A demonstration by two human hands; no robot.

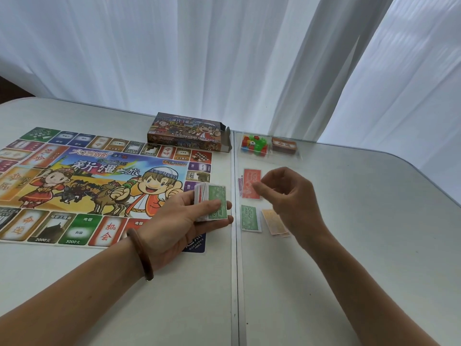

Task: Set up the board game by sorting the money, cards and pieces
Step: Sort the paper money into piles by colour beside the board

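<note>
My left hand (184, 221) grips a stack of play money (212, 202), a green note on top, above the right edge of the game board (82, 186). My right hand (289, 196) hovers with fingers curled and holds nothing. Under and around it lie sorted notes on the table: a red 100 note (250, 181), a purple note (240, 186) peeking out beside it, a green 500 note (250, 218) and an orange note (273, 222). A clear tray holds coloured plastic pieces (254, 143) and a brown card deck (284, 145).
The game box (187, 133) lies with its end flap open behind the board. A seam (234, 270) splits the white table in two. White curtains hang behind the table's far edge.
</note>
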